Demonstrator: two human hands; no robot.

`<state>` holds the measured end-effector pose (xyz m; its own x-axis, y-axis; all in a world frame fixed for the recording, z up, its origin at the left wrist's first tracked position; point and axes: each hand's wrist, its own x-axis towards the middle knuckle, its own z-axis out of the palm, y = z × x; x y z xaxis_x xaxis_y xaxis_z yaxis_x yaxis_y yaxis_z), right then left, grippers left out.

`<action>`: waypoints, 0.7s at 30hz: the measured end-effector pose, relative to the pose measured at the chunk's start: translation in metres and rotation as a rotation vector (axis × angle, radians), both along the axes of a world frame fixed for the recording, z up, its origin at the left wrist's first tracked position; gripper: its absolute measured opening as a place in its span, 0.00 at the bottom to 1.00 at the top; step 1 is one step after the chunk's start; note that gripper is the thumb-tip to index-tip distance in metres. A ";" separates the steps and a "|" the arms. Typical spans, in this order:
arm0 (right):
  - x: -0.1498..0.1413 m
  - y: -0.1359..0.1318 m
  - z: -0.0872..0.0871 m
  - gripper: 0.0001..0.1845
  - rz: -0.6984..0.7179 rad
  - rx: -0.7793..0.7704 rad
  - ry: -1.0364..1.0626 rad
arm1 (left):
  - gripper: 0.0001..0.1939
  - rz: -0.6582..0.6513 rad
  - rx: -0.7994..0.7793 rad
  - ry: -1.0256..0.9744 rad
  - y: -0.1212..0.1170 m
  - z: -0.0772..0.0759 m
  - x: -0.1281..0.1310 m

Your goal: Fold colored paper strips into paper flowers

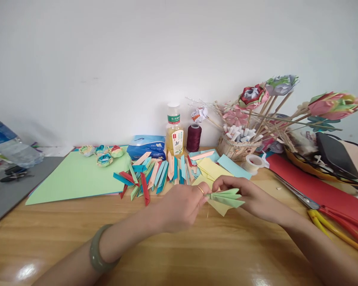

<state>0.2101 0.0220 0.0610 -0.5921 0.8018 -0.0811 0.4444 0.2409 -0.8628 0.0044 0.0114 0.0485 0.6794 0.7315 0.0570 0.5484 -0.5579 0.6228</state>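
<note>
Between my hands is a bundle of folded light green paper (226, 197), its pointed ends fanning out to the right. My left hand (181, 204), with a ring on one finger, is closed in a pinch on the bundle's narrow left end. Behind the fanned part curls my right hand (250, 196); its fingertips reach near the pinch, partly hidden by the paper, so its hold is unclear. Yellow paper sheets (209, 169) lie just beyond and beneath the hands. Left of them, many folded coloured paper strips (158, 172) are heaped on the wooden table (179, 254).
Green sheets (77, 178) with several small paper flowers (104, 159) lie left. A tissue pack (146, 147), a drink bottle (174, 133) and a thread spool (194, 138) stand behind. To the right are a flower basket (240, 147), tape roll (254, 163) and scissors (298, 192).
</note>
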 end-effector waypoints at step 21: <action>-0.002 -0.005 -0.008 0.13 -0.241 0.289 0.073 | 0.13 0.181 0.313 -0.226 0.006 -0.011 0.002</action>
<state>0.2080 0.0165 0.0530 -0.3796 0.9024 0.2039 0.4576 0.3747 -0.8064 0.0067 0.0172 0.0372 0.4866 0.7619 0.4275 0.5243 -0.6461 0.5546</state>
